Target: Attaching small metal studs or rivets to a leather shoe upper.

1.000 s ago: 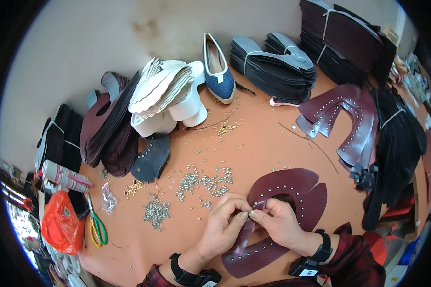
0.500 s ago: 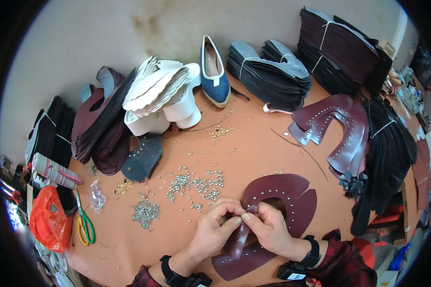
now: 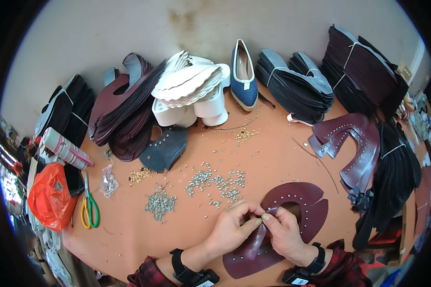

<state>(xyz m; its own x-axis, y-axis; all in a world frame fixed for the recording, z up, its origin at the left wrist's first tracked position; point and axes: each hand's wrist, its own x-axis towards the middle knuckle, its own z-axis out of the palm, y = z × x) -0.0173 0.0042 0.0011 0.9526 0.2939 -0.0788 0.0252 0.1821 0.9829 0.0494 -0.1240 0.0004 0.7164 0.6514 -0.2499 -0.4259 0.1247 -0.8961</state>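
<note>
A burgundy leather shoe upper, cut in a curve and dotted with silver studs along its inner edge, lies at the table's front. My left hand and my right hand meet over its near left side, where a strip of the leather is folded up. Thumbs and fingertips of both are pinched together on that raised edge. Whether a small stud sits between the fingertips is hidden. Just beyond the hands are scattered silver studs, with a denser pile of silver fasteners to the left.
Studded burgundy uppers lie at right beside bundled black pieces. Along the wall stand leather stacks, white parts and a blue shoe. Scissors and a red plastic bag are at left.
The whole view has shifted, so the scene sits farther right in the picture. Both hands stay pinched on the upper's folded edge, with slight finger movement.
</note>
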